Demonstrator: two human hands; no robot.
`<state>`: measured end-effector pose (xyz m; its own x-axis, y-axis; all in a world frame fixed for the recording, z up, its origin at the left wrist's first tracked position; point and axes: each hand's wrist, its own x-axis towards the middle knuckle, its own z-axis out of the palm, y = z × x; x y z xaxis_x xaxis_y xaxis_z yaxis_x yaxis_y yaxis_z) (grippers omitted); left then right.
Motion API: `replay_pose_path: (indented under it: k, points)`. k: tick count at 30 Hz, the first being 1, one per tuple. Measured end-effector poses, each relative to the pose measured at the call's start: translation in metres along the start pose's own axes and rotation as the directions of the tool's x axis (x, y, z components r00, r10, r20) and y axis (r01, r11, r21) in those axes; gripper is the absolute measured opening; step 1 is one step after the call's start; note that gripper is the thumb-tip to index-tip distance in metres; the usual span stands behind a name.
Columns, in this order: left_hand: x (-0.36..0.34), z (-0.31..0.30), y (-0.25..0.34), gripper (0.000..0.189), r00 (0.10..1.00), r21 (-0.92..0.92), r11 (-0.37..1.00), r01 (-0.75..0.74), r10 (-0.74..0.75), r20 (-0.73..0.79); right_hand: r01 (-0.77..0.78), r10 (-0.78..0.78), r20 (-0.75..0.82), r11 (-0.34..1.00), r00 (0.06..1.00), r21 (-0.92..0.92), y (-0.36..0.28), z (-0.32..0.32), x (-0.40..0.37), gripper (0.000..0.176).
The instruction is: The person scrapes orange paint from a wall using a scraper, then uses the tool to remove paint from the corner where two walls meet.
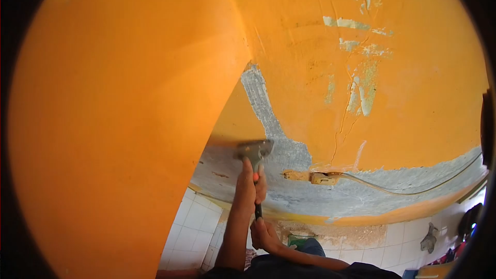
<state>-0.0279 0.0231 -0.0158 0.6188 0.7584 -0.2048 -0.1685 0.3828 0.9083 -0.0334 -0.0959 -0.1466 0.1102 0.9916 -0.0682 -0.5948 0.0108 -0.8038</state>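
A long-handled scraper (254,149) with a wide, motion-blurred head meets the wall beside a scraped grey strip (262,104). My left hand (249,183) is closed around its upper shaft, just below the head. Lower down, my right hand (265,236) grips the end of the black handle (258,211). Orange paint (413,82) covers most of the wall, and bare grey surface (361,191) shows along its lower part. Pale peeled patches and cracks mark the paint at the upper right.
A socket box (323,178) sits on the grey band, with a cable (398,192) running right from it. An orange wall face (113,139) stands close on the left. White tiles (188,222) and a green object (301,240) are below. Dark items lie at the far right.
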Motion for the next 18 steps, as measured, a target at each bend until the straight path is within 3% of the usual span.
replay_pose_path:
  k: [3,5,10,13,15,17,18]
  points:
    - [0.002,0.005,0.009,0.059,0.998,0.037,0.997,-0.069,0.069,0.009,0.029,-0.032,0.046,0.998,0.998,0.064,-0.004,0.002,0.006,0.055]
    - [0.003,0.004,-0.003,0.062,0.997,-0.014,0.999,0.046,-0.046,-0.067,-0.014,0.014,-0.010,0.998,1.000,0.056,0.008,-0.003,0.004,0.053]
    - [0.004,0.004,0.009,0.057,0.999,0.027,0.998,-0.052,0.052,0.015,0.073,-0.073,0.029,0.997,0.997,0.003,-0.020,0.009,0.011,0.054]
    - [0.013,-0.006,-0.003,0.059,0.999,0.057,0.998,0.021,-0.018,-0.049,-0.022,0.021,-0.048,1.000,0.999,-0.013,0.006,-0.006,0.007,0.053]
    - [0.004,0.000,-0.009,0.059,1.000,-0.015,1.000,0.013,-0.013,-0.004,0.022,-0.022,-0.010,1.000,1.000,-0.017,0.013,-0.010,0.007,0.053]
    - [0.005,0.006,0.004,0.059,0.998,0.040,0.999,0.015,-0.013,-0.058,-0.001,0.001,0.002,1.000,1.000,0.023,0.003,-0.001,0.009,0.055]
    - [0.005,0.010,0.014,0.058,0.999,0.070,0.997,-0.015,0.018,-0.051,0.090,-0.089,0.004,0.996,0.996,-0.024,-0.003,0.003,0.016,0.055]
